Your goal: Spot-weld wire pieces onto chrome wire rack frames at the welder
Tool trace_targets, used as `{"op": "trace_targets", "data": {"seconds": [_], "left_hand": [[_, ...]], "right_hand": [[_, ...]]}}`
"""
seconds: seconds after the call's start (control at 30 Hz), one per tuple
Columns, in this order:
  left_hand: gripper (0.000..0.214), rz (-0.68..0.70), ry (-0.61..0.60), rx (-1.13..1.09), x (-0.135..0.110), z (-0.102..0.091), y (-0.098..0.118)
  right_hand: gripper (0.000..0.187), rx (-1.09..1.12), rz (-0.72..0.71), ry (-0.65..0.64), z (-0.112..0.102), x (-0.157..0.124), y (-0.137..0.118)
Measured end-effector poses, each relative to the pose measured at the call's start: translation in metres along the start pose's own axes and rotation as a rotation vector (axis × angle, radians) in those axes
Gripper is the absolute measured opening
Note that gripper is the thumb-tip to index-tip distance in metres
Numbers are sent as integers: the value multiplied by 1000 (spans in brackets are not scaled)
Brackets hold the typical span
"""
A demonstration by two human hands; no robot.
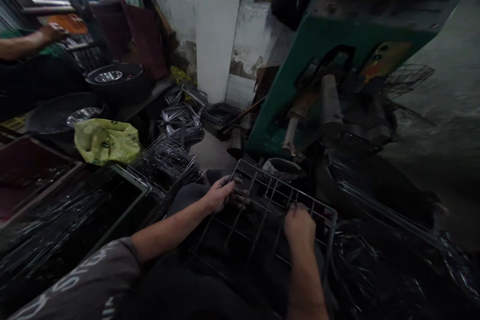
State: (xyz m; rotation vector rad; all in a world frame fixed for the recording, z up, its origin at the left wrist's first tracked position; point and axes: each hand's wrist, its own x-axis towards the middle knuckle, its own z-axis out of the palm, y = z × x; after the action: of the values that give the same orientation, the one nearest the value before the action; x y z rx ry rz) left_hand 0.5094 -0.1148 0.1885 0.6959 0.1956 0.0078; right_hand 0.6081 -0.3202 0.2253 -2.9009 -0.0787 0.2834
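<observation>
A flat wire grid rack [319, 208] lies across my lap, tilted slightly up toward the green machine. My left hand [220, 194] grips the rack's left edge with fingers curled around a wire. My right hand [299, 223] is closed on a wire near the rack's middle right. Both forearms reach in from the bottom of the view.
A green welding machine [300, 65] with metal arms stands just ahead on the right. Stacks of finished wire racks [167, 162] lie on the floor at the left, next to a yellow plastic bag [106, 140]. Another person's arm [26, 42] is at the far left. Loose wire fills bins on both sides.
</observation>
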Motion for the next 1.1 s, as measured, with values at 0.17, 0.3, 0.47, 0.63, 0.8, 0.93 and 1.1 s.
{"op": "trace_targets", "data": {"seconds": [0.17,0.3,0.47,0.63,0.8,0.93,1.1], "left_hand": [[37,1,55,-16,1,8,8],[36,27,74,-20,14,21,23],[39,76,94,-47,35,28,30],[39,125,124,-92,45,23,23],[35,157,144,-104,51,18,20],[33,165,140,-102,55,16,19],[33,174,156,-127,61,15,18]], "right_hand": [[38,40,2,2,-8,3,-3],[36,48,-47,25,-27,21,-13],[36,29,-69,15,-42,47,-29],[39,-7,-56,-13,-46,61,-38],[40,-8,-89,-15,-47,70,-43],[38,-20,-102,-12,-46,76,-45],[40,-31,-112,-1,-47,82,-48]]}}
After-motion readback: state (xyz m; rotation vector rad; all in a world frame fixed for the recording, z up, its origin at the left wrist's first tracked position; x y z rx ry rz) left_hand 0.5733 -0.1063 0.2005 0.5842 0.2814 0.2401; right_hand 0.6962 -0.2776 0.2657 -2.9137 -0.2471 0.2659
